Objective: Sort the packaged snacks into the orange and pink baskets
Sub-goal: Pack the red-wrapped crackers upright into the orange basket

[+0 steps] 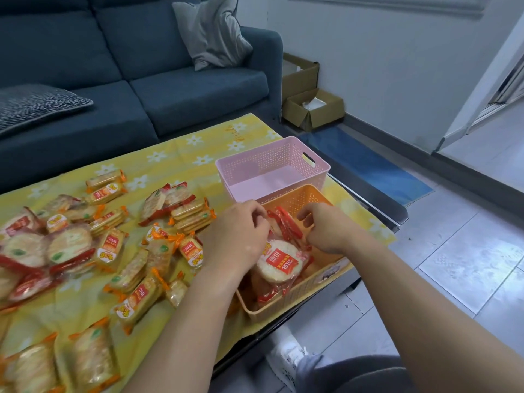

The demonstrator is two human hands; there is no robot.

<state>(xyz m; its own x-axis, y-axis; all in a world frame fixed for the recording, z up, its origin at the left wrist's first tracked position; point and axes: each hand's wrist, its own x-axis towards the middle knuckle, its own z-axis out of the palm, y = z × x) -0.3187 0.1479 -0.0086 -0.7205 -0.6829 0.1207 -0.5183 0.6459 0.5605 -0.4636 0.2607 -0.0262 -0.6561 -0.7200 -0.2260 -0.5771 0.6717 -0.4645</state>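
The orange basket (300, 195) stands at the table's right edge, with the pink basket (272, 154) just behind it, nothing inside that I can see. Several red-wrapped round rice crackers (279, 263) lie in the orange basket. Both hands are over it. My left hand (238, 236) and my right hand (326, 229) each pinch the red-edged packets (286, 225) standing at the basket's middle. Many loose packets, red-edged round ones (68, 245) and orange-edged rectangular ones (139, 302), are scattered over the yellow flowered cloth (181, 154) to the left.
A blue sofa (136, 80) with a grey cushion (212, 32) runs behind the table. Cardboard boxes (312, 109) sit on the floor at the sofa's end. The table's right edge drops to a tiled floor (453, 251); my shoe (286, 355) shows below.
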